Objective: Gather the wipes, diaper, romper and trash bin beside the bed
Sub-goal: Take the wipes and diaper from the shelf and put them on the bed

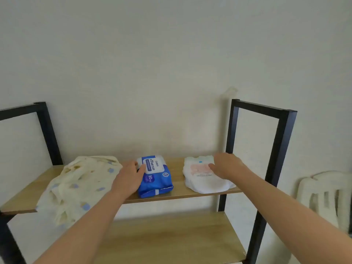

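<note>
A blue pack of wipes (pixel 157 177) lies in the middle of the upper wooden shelf (pixel 177 164). My left hand (pixel 129 178) grips its left side, thumb on the white lid. To the right lies a folded white diaper (pixel 202 181) with a pink print. My right hand (pixel 225 165) rests on its far right part, fingers bent over it. A cream romper (pixel 80 185) with blue squares lies crumpled at the left and hangs over the shelf's front edge. No trash bin or bed is in view.
The shelf unit has black metal posts (pixel 280 149) at both sides and a lower wooden shelf (pixel 171 237) below. A plain wall stands close behind. A white plastic chair (pixel 327 197) stands at the right.
</note>
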`<move>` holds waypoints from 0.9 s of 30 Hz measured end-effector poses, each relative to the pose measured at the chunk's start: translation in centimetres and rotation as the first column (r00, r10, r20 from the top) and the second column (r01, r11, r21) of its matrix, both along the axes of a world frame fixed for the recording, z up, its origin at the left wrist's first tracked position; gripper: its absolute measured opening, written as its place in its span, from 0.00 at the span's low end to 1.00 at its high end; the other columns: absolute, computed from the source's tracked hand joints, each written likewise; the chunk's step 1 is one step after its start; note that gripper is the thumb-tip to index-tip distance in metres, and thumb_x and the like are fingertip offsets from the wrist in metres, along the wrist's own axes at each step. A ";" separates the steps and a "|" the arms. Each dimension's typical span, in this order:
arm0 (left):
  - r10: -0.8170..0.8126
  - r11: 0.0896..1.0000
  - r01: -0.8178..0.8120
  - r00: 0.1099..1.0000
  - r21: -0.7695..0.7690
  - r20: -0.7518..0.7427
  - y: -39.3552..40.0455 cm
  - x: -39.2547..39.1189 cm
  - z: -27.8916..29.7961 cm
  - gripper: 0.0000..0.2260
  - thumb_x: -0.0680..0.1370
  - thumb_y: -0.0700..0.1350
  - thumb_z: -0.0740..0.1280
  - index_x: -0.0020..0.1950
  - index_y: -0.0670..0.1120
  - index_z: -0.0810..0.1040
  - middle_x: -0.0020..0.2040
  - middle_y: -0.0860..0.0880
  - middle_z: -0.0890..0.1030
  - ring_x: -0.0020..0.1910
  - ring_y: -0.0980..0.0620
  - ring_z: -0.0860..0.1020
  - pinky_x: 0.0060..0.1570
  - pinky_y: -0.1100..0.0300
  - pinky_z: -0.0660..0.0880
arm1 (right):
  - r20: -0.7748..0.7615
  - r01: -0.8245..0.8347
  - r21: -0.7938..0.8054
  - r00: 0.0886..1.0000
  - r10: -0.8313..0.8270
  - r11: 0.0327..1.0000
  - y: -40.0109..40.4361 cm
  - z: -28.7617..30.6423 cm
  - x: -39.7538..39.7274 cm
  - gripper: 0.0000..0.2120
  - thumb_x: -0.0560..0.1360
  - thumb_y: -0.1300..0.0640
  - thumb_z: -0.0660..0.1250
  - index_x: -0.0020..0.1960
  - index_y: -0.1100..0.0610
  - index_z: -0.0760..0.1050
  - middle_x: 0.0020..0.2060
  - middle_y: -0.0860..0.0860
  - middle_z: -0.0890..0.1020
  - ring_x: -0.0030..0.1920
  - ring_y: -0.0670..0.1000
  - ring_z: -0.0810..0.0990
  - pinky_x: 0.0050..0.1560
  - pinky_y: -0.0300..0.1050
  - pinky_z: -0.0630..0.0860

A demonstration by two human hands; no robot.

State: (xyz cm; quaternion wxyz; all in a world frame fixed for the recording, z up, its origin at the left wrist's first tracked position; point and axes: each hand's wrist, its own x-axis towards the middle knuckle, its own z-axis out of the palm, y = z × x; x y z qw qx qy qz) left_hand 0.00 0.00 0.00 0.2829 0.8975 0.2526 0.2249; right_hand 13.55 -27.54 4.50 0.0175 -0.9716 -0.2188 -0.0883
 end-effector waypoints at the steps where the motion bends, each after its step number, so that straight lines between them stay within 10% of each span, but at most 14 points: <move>1: -0.009 0.994 0.006 1.000 -0.112 -0.022 0.2 0.7 -0.1 0.19 0.80 0.57 0.58 0.63 0.45 0.70 0.61 0.43 0.78 0.52 0.48 0.78 0.42 0.55 0.78 | -0.062 0.030 -0.020 0.998 -0.031 0.999 0.2 -0.5 0.7 0.18 0.80 0.46 0.55 0.63 0.56 0.72 0.54 0.53 0.80 0.52 0.54 0.78 0.48 0.45 0.75; 11: -0.038 0.850 -0.013 0.996 -0.527 -0.086 0.4 3.7 0.7 0.13 0.74 0.58 0.70 0.43 0.51 0.72 0.38 0.51 0.80 0.36 0.54 0.80 0.28 0.63 0.72 | -0.335 0.172 0.106 0.933 -0.128 0.979 0.7 -2.3 3.9 0.22 0.79 0.44 0.60 0.66 0.56 0.72 0.60 0.53 0.79 0.58 0.54 0.77 0.53 0.43 0.71; 27: -0.041 0.676 -0.015 0.998 -0.737 -0.057 -1.7 4.1 2.7 0.22 0.70 0.44 0.77 0.61 0.44 0.72 0.50 0.42 0.83 0.45 0.42 0.84 0.41 0.49 0.82 | -0.688 0.373 0.403 0.726 0.008 0.835 0.1 -0.9 4.6 0.19 0.74 0.57 0.70 0.63 0.58 0.71 0.53 0.55 0.78 0.52 0.58 0.77 0.54 0.52 0.77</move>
